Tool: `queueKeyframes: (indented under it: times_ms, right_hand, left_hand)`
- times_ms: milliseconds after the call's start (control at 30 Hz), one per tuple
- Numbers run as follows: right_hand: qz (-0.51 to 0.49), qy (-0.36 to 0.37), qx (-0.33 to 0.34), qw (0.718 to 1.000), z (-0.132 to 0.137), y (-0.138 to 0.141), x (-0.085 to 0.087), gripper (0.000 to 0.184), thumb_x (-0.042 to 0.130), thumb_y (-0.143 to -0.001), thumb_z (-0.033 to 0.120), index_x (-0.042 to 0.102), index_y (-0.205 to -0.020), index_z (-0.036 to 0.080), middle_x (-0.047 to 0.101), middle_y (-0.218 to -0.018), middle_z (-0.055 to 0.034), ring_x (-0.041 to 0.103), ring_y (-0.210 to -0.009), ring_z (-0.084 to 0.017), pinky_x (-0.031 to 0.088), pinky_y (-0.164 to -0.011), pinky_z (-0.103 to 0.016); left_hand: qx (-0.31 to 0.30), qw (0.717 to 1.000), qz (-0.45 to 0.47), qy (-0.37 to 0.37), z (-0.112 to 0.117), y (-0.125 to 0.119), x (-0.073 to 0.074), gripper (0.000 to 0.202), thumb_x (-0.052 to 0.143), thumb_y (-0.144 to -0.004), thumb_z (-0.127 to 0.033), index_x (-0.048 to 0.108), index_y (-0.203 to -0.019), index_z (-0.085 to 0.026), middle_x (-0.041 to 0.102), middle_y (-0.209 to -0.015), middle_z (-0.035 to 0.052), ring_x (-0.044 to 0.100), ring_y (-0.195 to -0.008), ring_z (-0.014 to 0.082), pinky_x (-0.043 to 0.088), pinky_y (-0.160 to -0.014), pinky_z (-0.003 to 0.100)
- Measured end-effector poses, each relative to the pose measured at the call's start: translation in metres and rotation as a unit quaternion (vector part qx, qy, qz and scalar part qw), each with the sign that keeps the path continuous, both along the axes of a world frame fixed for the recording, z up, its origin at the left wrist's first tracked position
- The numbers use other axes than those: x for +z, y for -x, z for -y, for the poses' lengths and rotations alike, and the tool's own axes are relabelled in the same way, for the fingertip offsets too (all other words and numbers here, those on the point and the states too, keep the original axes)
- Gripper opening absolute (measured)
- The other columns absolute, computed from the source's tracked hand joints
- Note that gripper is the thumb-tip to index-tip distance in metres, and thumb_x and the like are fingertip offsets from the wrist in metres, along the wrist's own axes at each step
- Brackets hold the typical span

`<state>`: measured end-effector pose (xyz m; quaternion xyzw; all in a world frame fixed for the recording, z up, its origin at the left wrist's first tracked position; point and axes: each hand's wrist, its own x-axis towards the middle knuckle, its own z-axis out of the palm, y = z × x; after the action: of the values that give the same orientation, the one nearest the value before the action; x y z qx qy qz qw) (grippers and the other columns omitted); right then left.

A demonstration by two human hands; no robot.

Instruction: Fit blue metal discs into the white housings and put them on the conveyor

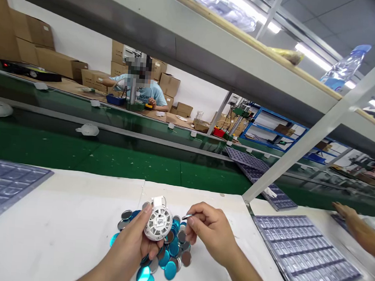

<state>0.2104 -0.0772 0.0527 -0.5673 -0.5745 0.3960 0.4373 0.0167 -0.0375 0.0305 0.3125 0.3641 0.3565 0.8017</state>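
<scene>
My left hand (137, 238) is closed round a round white plastic fan housing (159, 223) with spoke-like openings and a small square tab at its top. Just to the right, my right hand (211, 229) pinches a small thin disc (187, 217) edge-on between thumb and fingers, a short way apart from the housing. Beneath both hands lies a loose pile of round discs (171, 270), some shiny blue, others silver or brownish. My left hand and the housing hide part of the pile.
Clear plastic trays lie at the left (5, 186) and right (308, 254). Beyond the white table (70, 226) runs a green conveyor (134, 160) carrying white parts (89, 129). A slanted post (304, 141) and overhead shelf stand close. Another person's arm (359, 229) reaches in at right; a person in blue sits opposite.
</scene>
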Motion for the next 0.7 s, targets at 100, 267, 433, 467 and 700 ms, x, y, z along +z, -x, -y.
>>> queueKeyframes:
  times_ms: [100, 267, 433, 467, 700]
  right_hand:
    - [-0.18, -0.017, 0.052, 0.982, -0.001, 0.015, 0.008, 0.027, 0.074, -0.079, 0.038, 0.062, -0.094, 0.018, 0.073, -0.075, -0.0044, 0.073, -0.066, -0.022, 0.059, -0.061, -0.033]
    - [-0.211, -0.027, 0.029, 0.977, 0.006, 0.03, 0.0, 0.027, 0.067, -0.087, 0.043, 0.06, -0.099, 0.019, 0.069, -0.073, -0.0013, 0.067, -0.055, -0.014, 0.052, -0.051, -0.024]
    - [-0.017, -0.059, -0.011, 0.998, 0.015, 0.027, -0.011, 0.02, 0.056, -0.094, 0.04, 0.063, -0.096, 0.022, 0.061, -0.068, 0.002, 0.054, -0.052, -0.011, 0.042, -0.049, -0.021]
    - [0.016, -0.06, -0.015, 0.998, 0.015, 0.025, -0.012, 0.02, 0.055, -0.094, 0.04, 0.064, -0.094, 0.022, 0.06, -0.066, 0.002, 0.054, -0.053, -0.011, 0.043, -0.05, -0.022]
    - [-0.013, -0.039, -0.031, 0.999, 0.006, 0.015, -0.013, 0.027, 0.051, -0.097, 0.042, 0.059, -0.111, 0.021, 0.071, -0.078, -0.0039, 0.07, -0.071, -0.019, 0.056, -0.067, -0.031]
  left_hand:
    - [0.009, 1.0, -0.003, -0.01, -0.001, 0.0, -0.001, 0.047, 0.054, -0.083, -0.065, 0.06, -0.088, -0.018, 0.062, -0.056, 0.0008, 0.047, -0.044, 0.0116, 0.04, -0.044, 0.021]
    - [0.019, 0.999, 0.004, -0.04, 0.001, 0.001, -0.002, 0.042, 0.054, -0.086, -0.059, 0.06, -0.098, -0.019, 0.063, -0.06, -0.0002, 0.048, -0.048, 0.0111, 0.041, -0.046, 0.02]
    - [0.017, 0.998, -0.014, -0.065, 0.005, 0.0, -0.004, 0.041, 0.055, -0.087, -0.057, 0.052, -0.108, -0.023, 0.062, -0.063, -0.0027, 0.052, -0.049, 0.0113, 0.044, -0.049, 0.021]
    - [0.011, 0.998, -0.012, -0.068, 0.006, 0.0, -0.004, 0.04, 0.054, -0.088, -0.057, 0.051, -0.109, -0.023, 0.063, -0.065, -0.0022, 0.053, -0.05, 0.0117, 0.045, -0.051, 0.022]
    - [0.006, 0.999, 0.01, -0.039, 0.004, 0.003, -0.003, 0.048, 0.058, -0.087, -0.053, 0.046, -0.123, -0.023, 0.068, -0.073, 0.0022, 0.058, -0.057, 0.0158, 0.05, -0.054, 0.027]
